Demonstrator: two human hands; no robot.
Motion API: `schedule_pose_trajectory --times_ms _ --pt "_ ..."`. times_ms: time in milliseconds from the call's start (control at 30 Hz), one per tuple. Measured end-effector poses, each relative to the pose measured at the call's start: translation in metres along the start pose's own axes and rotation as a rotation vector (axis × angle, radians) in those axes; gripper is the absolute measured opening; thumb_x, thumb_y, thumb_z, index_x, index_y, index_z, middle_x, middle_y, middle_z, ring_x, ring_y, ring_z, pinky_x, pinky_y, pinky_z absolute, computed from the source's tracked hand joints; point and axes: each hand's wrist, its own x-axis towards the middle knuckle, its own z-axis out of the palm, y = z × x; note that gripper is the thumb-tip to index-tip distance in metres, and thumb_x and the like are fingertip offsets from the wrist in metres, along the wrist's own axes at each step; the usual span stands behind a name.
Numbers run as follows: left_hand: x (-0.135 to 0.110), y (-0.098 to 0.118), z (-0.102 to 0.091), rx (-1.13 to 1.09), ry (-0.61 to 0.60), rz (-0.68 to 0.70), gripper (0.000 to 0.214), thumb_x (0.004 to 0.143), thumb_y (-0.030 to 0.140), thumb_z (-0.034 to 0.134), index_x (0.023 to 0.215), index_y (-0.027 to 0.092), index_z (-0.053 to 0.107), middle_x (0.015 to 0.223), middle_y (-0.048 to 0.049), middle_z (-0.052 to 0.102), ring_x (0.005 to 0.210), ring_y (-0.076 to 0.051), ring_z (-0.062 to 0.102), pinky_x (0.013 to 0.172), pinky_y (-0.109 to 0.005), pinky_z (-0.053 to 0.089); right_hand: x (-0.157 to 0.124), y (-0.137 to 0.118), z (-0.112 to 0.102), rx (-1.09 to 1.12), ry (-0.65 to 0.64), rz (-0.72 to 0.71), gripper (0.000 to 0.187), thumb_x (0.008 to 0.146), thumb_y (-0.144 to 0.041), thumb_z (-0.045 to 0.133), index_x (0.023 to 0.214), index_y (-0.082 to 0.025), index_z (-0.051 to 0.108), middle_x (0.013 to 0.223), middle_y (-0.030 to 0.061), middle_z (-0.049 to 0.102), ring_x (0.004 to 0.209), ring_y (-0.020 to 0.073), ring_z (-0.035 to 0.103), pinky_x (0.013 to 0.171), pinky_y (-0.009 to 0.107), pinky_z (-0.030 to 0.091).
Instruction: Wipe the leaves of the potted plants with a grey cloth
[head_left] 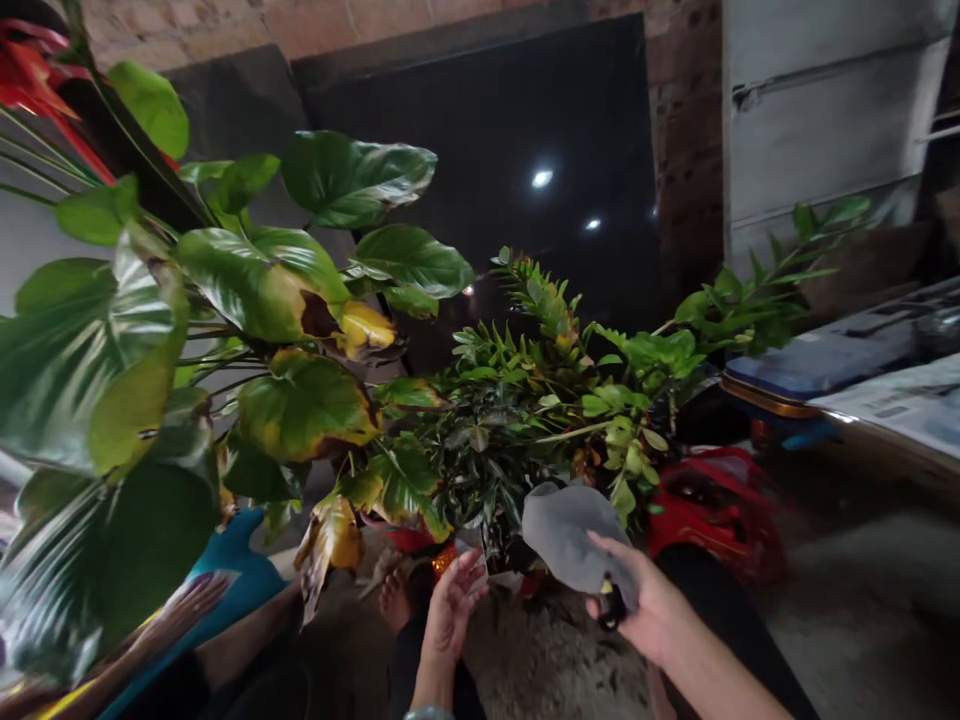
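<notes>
My right hand is closed around a grey cloth together with a small black and yellow object at the palm. It hovers just below the small-leaved potted plant. My left hand has its fingers spread and slightly curled, holding nothing, and reaches toward the base of that plant near a red pot. A large-leaved plant with yellowing, brown-edged leaves fills the left side.
A red object sits on the ground to the right of the plants. A bare foot rests on the concrete floor. A blue cushion and newspaper lie on a bench at right. A dark panel and brick wall stand behind.
</notes>
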Motion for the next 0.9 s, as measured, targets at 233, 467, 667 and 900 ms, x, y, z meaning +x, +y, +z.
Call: schedule_pose_trajectory --times_ms 233,467,667,900 --pt "-0.002 -0.01 0.012 -0.089 -0.031 -0.003 0.026 0.06 0.035 0.077 0.079 0.017 0.074 0.098 -0.0121 0.074 0.089 -0.028 0.065 0.075 -0.038 0.047 0.007 -0.063 0.051 0.073 -0.027 -0.316 0.022 0.057 -0.007 0.073 0.073 -0.021 0.066 0.067 -0.0013 0.074 0.054 0.0162 0.065 0.044 0.025 0.049" --pt "-0.001 -0.023 0.023 0.046 -0.095 -0.028 0.031 0.059 0.036 0.08 0.082 0.016 0.074 0.106 -0.0122 0.071 0.108 -0.031 0.059 0.079 -0.036 0.047 -0.014 0.014 0.009 -0.076 0.159 0.021 0.018 0.055 -0.015 0.078 0.05 -0.015 0.06 0.039 0.0028 0.059 0.03 0.0145 0.048 0.026 0.024 0.032" --pt "-0.013 -0.043 0.041 0.053 -0.238 -0.194 0.031 0.056 0.035 0.084 0.08 0.018 0.075 0.106 -0.0123 0.071 0.098 -0.031 0.063 0.08 -0.041 0.047 -0.035 -0.038 -0.039 0.095 0.161 -0.206 0.024 0.048 -0.007 0.079 0.067 -0.018 0.068 0.061 0.0011 0.072 0.05 0.0186 0.065 0.045 0.029 0.053" --pt "-0.02 -0.051 0.068 -0.183 -0.359 -0.184 0.024 0.064 0.029 0.078 0.084 0.016 0.076 0.103 -0.0124 0.073 0.098 -0.029 0.064 0.088 -0.04 0.045 -0.017 -0.048 -0.021 0.159 0.273 -0.165 0.017 0.067 -0.011 0.067 0.056 -0.02 0.057 0.04 -0.0024 0.057 0.031 0.0138 0.047 0.032 0.026 0.039"
